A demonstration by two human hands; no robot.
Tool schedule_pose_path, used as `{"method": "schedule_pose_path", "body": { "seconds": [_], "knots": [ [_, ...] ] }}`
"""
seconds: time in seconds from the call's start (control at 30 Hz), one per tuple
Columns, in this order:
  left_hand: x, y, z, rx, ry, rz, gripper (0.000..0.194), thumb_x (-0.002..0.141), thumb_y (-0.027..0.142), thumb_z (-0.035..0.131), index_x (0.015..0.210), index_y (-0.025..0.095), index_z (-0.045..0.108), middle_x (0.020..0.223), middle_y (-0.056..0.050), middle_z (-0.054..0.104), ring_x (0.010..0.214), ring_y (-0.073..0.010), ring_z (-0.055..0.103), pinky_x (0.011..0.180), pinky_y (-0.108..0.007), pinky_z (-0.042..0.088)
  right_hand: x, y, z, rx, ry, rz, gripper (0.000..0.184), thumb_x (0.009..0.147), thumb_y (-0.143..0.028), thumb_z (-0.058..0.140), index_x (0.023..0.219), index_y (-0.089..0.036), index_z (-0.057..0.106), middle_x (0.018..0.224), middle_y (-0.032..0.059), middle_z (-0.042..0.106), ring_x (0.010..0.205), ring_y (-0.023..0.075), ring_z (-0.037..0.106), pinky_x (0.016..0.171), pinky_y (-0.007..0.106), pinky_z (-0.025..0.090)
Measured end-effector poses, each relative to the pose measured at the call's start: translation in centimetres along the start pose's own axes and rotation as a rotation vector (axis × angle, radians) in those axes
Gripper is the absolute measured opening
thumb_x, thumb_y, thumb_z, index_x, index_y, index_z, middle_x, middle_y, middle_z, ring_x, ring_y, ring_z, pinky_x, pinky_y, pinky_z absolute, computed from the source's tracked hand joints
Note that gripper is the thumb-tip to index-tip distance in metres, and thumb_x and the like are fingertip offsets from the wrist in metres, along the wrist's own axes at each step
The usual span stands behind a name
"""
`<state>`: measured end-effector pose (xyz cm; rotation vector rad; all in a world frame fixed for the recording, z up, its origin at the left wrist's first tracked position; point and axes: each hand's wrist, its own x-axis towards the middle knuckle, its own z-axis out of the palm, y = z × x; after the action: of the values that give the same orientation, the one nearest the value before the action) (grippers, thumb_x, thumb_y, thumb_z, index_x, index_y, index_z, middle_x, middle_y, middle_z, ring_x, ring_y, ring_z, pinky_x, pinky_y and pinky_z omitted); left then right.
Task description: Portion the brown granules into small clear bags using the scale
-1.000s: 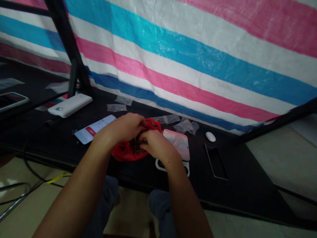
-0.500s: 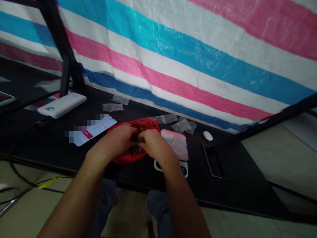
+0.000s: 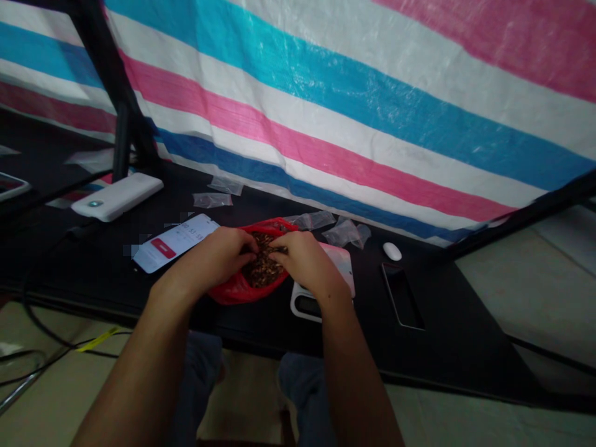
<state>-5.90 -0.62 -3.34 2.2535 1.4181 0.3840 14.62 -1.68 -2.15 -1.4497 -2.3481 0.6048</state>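
Note:
A red plastic bag (image 3: pixel 233 292) lies with its mouth spread on the black table, full of small brown-gold pieces (image 3: pixel 263 270) too small to name. At the bag's left side, my left hand (image 3: pixel 223 251) reaches in, fingers curled, thumb near the forefinger; what lies between them cannot be made out. My right hand (image 3: pixel 310 261) comes over the bag's right rim with thumb and fingertips pinched above the pieces. Whatever it grips is too small to tell. Under my right wrist, partly covered, is a white digital scale (image 3: pixel 298 305) with a shiny, pinkish top (image 3: pixel 344 264).
A lit phone (image 3: pixel 172 245) lies left of the bag, near a white power bank (image 3: pixel 118 197). Small clear plastic bags (image 3: pixel 344 233) are scattered along the striped sheet (image 3: pixel 326 112). On the right are a white oval object (image 3: pixel 392 251) and a dark phone (image 3: pixel 403 298).
Both hands have drawn apart and lifted a little from the pieces, so more of the pile shows. My right forearm has shifted right, uncovering the left part of the scale's display.

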Motion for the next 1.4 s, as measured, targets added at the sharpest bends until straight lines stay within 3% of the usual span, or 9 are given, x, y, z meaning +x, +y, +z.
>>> {"method": "schedule_pose_path", "body": {
  "seconds": [0.1, 0.27, 0.37, 0.53, 0.77, 1.0, 1.17, 1.4],
  "knots": [
    [0.1, -0.2, 0.1, -0.048, 0.027, 0.03, 0.027, 0.089, 0.022, 0.059, 0.098, 0.027, 0.084, 0.097, -0.002, 0.085, 0.082, -0.0239, 0.077, 0.077, -0.032, 0.054, 0.0, 0.1, 0.0, -0.008, 0.015, -0.002, 0.016, 0.093, -0.01, 0.071, 0.096, -0.019, 0.084, 0.1, 0.0087, 0.083, 0.093, 0.0219, 0.075, 0.083, 0.029, 0.049],
    [0.2, -0.3, 0.2, -0.035, 0.0, 0.024, 0.03, 0.089, 0.017, 0.056, 0.102, 0.025, 0.082, 0.101, -0.002, 0.084, 0.087, -0.0204, 0.077, 0.078, -0.029, 0.052, 0.4, -0.2, 0.8, -0.012, -0.073, 0.037, 0.02, 0.092, -0.005, 0.07, 0.099, -0.017, 0.084, 0.103, 0.0089, 0.083, 0.091, 0.0196, 0.075, 0.08, 0.027, 0.049],
    [0.3, 0.1, 0.1, -0.045, 0.0, 0.008, 0.028, 0.09, 0.016, 0.057, 0.102, 0.023, 0.08, 0.102, -0.003, 0.084, 0.088, -0.0196, 0.076, 0.078, -0.028, 0.051, 0.5, -0.3, 0.9, 0.004, -0.035, 0.038, 0.018, 0.091, -0.005, 0.072, 0.098, -0.018, 0.084, 0.102, 0.0086, 0.083, 0.093, 0.0201, 0.075, 0.082, 0.027, 0.049],
    [0.3, 0.5, 0.0, -0.036, -0.044, 0.028, 0.024, 0.09, 0.02, 0.061, 0.106, 0.021, 0.079, 0.106, -0.006, 0.083, 0.093, -0.0228, 0.076, 0.081, -0.032, 0.053, 0.4, 0.0, 0.6, 0.024, -0.011, 0.051, 0.016, 0.089, -0.005, 0.074, 0.092, -0.018, 0.082, 0.098, 0.0066, 0.083, 0.09, 0.0194, 0.075, 0.079, 0.027, 0.049],
    [0.5, 0.9, 0.6, 0.017, -0.115, 0.043, 0.035, 0.088, 0.022, 0.07, 0.122, 0.021, 0.079, 0.121, -0.008, 0.081, 0.108, -0.0274, 0.075, 0.095, -0.036, 0.055, 0.4, -0.1, 0.2, 0.03, 0.052, 0.01, 0.015, 0.089, -0.006, 0.076, 0.095, -0.017, 0.083, 0.094, 0.0063, 0.083, 0.088, 0.019, 0.075, 0.079, 0.027, 0.046],
    [0.7, 0.6, 1.2, 0.125, -0.106, 0.051, 0.03, 0.088, 0.022, 0.071, 0.116, 0.022, 0.081, 0.127, -0.01, 0.079, 0.115, -0.0287, 0.073, 0.102, -0.036, 0.054, -2.1, 0.2, -3.6, 0.039, 0.178, 0.048, 0.012, 0.091, -0.011, 0.076, 0.094, -0.019, 0.085, 0.096, 0.0058, 0.084, 0.086, 0.0191, 0.075, 0.08, 0.029, 0.049],
    [0.8, 0.5, 1.5, 0.125, -0.107, 0.046, 0.03, 0.09, 0.022, 0.068, 0.118, 0.02, 0.079, 0.127, -0.011, 0.079, 0.114, -0.0281, 0.074, 0.101, -0.035, 0.055, -4.8, 2.5, -6.9, 0.008, 0.284, 0.219, 0.011, 0.088, -0.012, 0.078, 0.094, -0.018, 0.085, 0.094, 0.007, 0.084, 0.083, 0.0212, 0.076, 0.079, 0.032, 0.052],
    [1.2, 0.2, 1.9, 0.137, -0.107, 0.023, 0.03, 0.087, 0.027, 0.07, 0.115, 0.02, 0.079, 0.121, -0.011, 0.08, 0.111, -0.0302, 0.075, 0.097, -0.037, 0.055, -6.0, 3.9, -7.6, -0.028, 0.277, 0.31, 0.009, 0.085, -0.01, 0.08, 0.088, -0.018, 0.084, 0.088, 0.0059, 0.083, 0.082, 0.0211, 0.075, 0.079, 0.031, 0.053]
  ]
}}
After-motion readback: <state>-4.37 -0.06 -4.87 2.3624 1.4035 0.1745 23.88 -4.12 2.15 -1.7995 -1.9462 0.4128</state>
